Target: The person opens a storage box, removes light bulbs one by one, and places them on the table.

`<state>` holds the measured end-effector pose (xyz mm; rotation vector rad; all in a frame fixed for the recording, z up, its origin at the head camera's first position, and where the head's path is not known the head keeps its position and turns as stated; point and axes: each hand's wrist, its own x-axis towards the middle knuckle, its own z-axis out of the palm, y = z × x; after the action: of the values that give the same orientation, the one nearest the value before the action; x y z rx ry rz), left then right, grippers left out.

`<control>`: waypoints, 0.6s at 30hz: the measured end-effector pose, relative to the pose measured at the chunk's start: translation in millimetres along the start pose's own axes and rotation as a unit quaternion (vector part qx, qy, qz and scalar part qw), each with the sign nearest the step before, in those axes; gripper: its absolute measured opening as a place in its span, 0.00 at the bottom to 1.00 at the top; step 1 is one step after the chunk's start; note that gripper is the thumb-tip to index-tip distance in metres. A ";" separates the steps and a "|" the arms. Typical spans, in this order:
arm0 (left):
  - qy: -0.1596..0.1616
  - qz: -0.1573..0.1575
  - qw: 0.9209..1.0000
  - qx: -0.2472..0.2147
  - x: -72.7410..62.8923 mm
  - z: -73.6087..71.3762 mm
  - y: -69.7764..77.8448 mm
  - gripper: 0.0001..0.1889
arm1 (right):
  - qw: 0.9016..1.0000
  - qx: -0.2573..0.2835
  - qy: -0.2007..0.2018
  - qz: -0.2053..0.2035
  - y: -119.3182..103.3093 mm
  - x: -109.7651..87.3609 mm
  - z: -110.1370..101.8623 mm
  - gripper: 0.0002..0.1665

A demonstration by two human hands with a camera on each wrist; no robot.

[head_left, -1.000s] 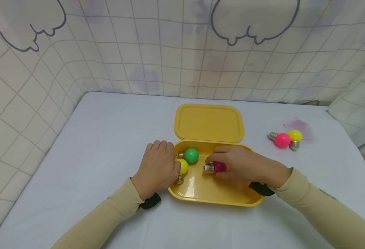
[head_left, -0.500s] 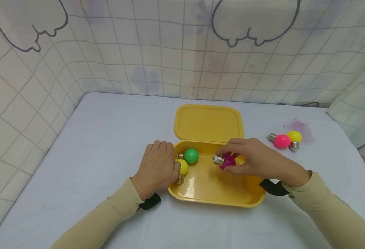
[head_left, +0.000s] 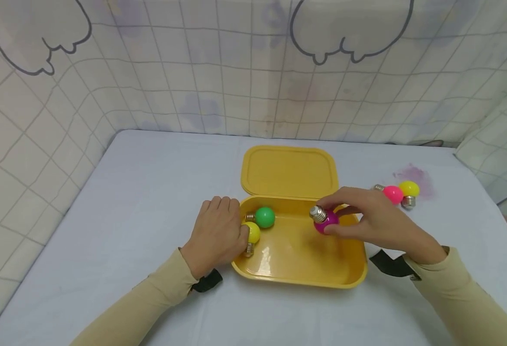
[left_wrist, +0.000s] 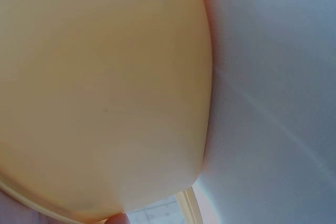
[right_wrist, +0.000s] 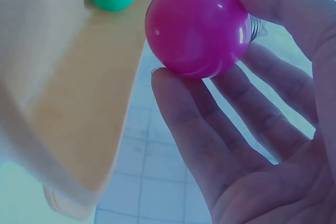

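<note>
My right hand [head_left: 374,221] holds a magenta light bulb [head_left: 327,224] over the right half of a shallow yellow plastic container [head_left: 288,264]. The bulb's metal screw base points up and to the left. In the right wrist view, thumb and fingertips pinch the round magenta glass. With its fingers over the rim, my left hand [head_left: 216,234] grips the container's left end; the left wrist view shows the container's outer wall [left_wrist: 105,98] up close. Inside at the left lie a green bulb [head_left: 265,217] and a yellow bulb [head_left: 252,232], the yellow one partly covered by the left hand.
Behind the container lies its flat yellow lid [head_left: 289,170]. A pink bulb [head_left: 393,194] and another yellow bulb [head_left: 409,188] rest together at the right on the white tablecloth [head_left: 149,168]. A grid-patterned curtain [head_left: 253,91] hangs behind the table.
My right hand has lifted the magenta bulb from low in the container and moved it rightward, its screw base tipping upward. My left hand has stayed on the container's left end.
</note>
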<state>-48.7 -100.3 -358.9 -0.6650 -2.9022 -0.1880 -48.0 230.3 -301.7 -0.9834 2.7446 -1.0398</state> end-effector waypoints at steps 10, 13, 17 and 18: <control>0.016 0.004 1.000 -0.007 -1.2 0.8 -0.2 0.10 | 0.997 0.047 0.060 0.009 13.3 -16.9 -4.2 0.30; 0.021 0.006 1.000 -0.007 -1.2 1.1 -0.3 0.10 | 0.996 0.059 0.071 0.014 16.8 -21.1 -6.6 0.31; 0.022 0.007 1.000 -0.007 -0.7 1.8 -0.3 0.09 | 0.994 0.077 0.081 0.012 22.1 -24.3 -11.4 0.30; 0.022 0.008 1.000 -0.006 -0.5 2.0 -0.2 0.09 | 0.993 0.079 0.084 0.012 23.5 -25.0 -13.0 0.30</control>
<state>-48.5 -100.4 -361.0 -0.6759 -2.8559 -0.2157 -44.2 265.8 -310.3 -0.8776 2.7392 -1.3700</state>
